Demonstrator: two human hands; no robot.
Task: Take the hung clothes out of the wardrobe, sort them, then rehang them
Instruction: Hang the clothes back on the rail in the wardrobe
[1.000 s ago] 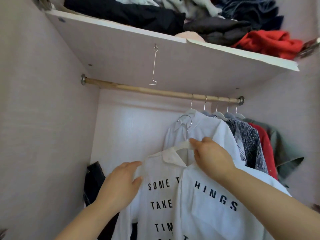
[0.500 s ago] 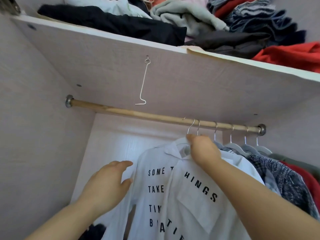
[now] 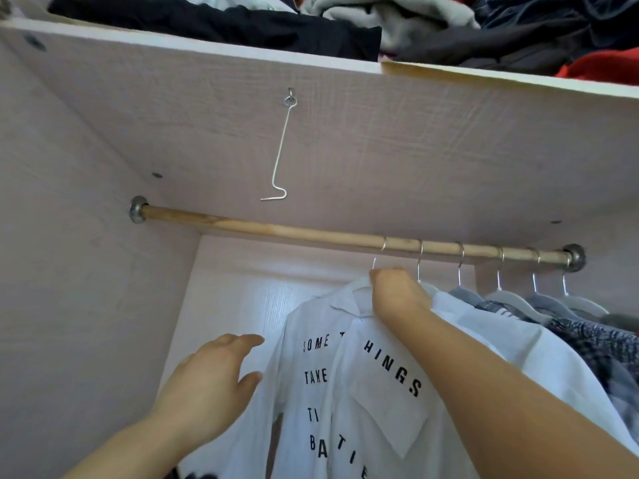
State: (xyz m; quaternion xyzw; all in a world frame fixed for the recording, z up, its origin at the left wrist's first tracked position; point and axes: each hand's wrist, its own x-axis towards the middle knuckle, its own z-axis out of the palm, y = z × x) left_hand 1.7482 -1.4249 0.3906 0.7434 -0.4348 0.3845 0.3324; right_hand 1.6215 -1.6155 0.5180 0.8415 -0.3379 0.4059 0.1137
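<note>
A white shirt (image 3: 349, 392) with black lettering hangs on a hanger whose metal hook (image 3: 378, 255) sits over the wooden rail (image 3: 276, 231). My right hand (image 3: 397, 293) grips the hanger at the shirt's collar, just under the rail. My left hand (image 3: 211, 385) is spread with relaxed fingers against the shirt's left sleeve. To the right, several more garments on pale hangers (image 3: 511, 299) hang along the rail, among them a grey patterned one (image 3: 594, 344).
A shelf (image 3: 449, 108) above the rail carries a pile of folded clothes (image 3: 415, 25) in black, grey and red. A bent wire hook (image 3: 280, 150) dangles from the shelf's underside. The wardrobe's left wall (image 3: 69, 271) is close; the rail's left half is bare.
The white shirt and its hanger rose from below the rail up to it, and its hook now sits over the rail. My right hand went up with it; the view tilted upward.
</note>
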